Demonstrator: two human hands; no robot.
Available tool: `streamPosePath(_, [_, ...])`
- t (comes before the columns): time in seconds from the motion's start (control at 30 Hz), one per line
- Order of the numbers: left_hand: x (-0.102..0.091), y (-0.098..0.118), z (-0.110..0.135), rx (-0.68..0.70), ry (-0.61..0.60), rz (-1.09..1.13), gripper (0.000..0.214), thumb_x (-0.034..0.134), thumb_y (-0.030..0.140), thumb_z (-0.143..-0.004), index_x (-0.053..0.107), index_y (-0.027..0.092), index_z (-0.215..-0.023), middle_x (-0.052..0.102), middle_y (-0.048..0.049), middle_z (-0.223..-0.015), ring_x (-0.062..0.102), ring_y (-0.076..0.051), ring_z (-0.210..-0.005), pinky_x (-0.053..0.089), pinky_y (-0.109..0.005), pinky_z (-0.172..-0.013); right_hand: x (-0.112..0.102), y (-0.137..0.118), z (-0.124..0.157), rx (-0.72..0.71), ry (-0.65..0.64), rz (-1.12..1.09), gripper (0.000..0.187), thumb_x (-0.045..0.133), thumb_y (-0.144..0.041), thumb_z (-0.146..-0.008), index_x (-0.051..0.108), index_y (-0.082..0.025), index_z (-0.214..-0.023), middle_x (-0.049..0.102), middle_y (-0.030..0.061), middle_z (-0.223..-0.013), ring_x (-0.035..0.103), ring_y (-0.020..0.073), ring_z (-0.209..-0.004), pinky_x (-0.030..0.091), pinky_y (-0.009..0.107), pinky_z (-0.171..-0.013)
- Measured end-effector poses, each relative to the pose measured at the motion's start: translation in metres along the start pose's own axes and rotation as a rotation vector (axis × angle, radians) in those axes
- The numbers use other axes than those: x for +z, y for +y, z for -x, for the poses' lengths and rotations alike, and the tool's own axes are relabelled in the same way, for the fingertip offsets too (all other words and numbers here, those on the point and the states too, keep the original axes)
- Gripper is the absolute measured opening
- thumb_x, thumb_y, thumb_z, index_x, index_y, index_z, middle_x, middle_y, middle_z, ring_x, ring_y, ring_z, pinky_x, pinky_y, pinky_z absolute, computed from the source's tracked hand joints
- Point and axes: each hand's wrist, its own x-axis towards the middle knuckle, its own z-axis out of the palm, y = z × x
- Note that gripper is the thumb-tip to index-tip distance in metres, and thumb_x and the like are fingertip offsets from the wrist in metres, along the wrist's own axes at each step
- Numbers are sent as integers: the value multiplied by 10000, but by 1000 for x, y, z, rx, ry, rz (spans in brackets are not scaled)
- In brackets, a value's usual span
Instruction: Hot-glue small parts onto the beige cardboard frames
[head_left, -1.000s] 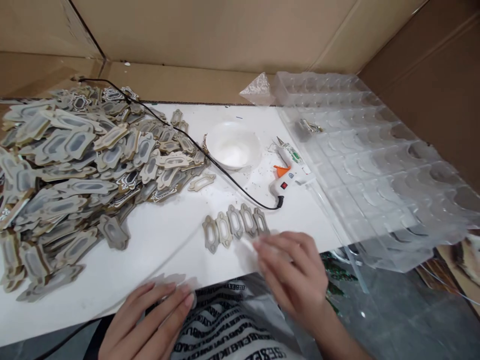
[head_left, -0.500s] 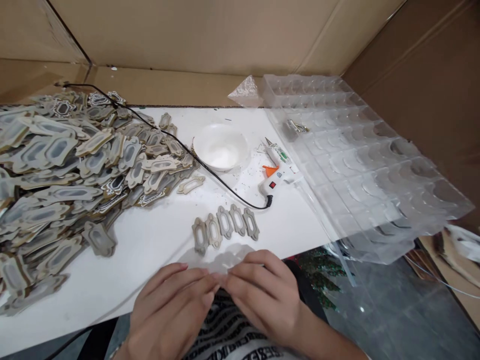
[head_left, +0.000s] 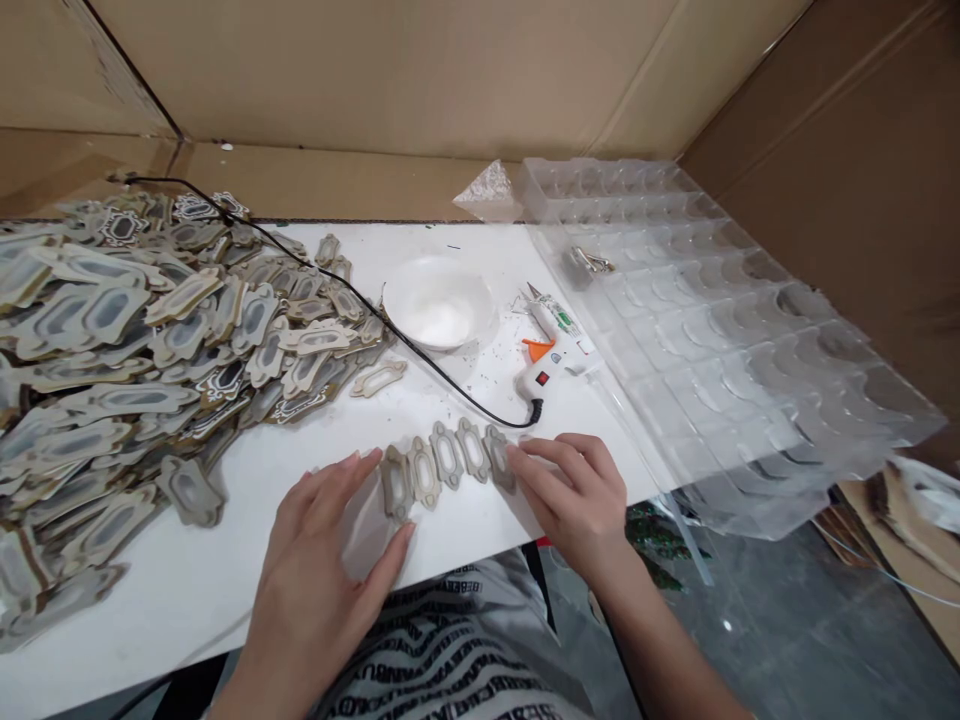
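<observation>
A short row of several greyish label frames [head_left: 448,456] lies side by side on the white table [head_left: 570,480] in front of me. My left hand [head_left: 322,535] is at the row's left end, thumb and fingers spread around the leftmost frame [head_left: 395,484]. At the other end, my right hand [head_left: 574,495] has its fingertips on or right beside the rightmost frame [head_left: 499,458]; its fingers are slightly bent and apart. Neither hand lifts anything. One more frame [head_left: 378,378] lies alone behind the row.
A large heap of similar frames [head_left: 112,400] covers the left side. Behind the row are a white bowl [head_left: 439,300] and a glue gun [head_left: 544,370] with a black cord [head_left: 420,345]. Clear plastic trays [head_left: 720,320] overhang the right edge. Cardboard walls [head_left: 390,80] enclose the table.
My hands, close together at the table's front edge before, have parted and moved forward to the two ends of the row. The frames have kept their order.
</observation>
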Motion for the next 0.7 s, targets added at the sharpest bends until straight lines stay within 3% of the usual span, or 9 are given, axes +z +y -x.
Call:
streamPosePath(0.23, [1, -1, 2, -22, 14, 11, 603, 588, 421, -892, 403, 244, -1438, 602, -113, -1289, 555, -312, -1217, 437, -548, -1070, 1, 3, 3, -22, -36, 27, 253, 625, -83, -879, 719, -243, -1050, 737, 54, -906, 555, 196, -810, 527, 319, -710])
streamPosePath(0.37, [1, -2, 0, -12, -46, -9, 662, 576, 449, -895, 344, 221, -1471, 541, -150, -1381, 512, -347, -1287, 383, -604, -1092, 1, 5, 5, -10, -96, -24, 215, 640, -90, -873, 735, -220, -1015, 736, 62, -925, 571, 209, -861, 533, 327, -746])
streamPosePath(0.57, [0, -3, -7, 18, -117, -73, 684, 544, 504, -889, 321, 210, -1465, 583, -143, -1368, 568, -350, -1218, 406, -572, -1038, -4, 7, 4, 16, -194, -70, 206, 610, -82, -881, 732, -195, -1003, 733, 79, -980, 581, 229, -945, 548, 356, -794])
streamPosePath(0.7, [1, -7, -9, 17, -115, -35, 771, 561, 502, -876, 221, 199, -1498, 675, -107, -1258, 590, -351, -1165, 401, -546, -1018, -7, 6, 3, 67, -161, -115, 242, 581, -93, -895, 726, -212, -1047, 727, 87, -1005, 581, 233, -931, 560, 372, -785])
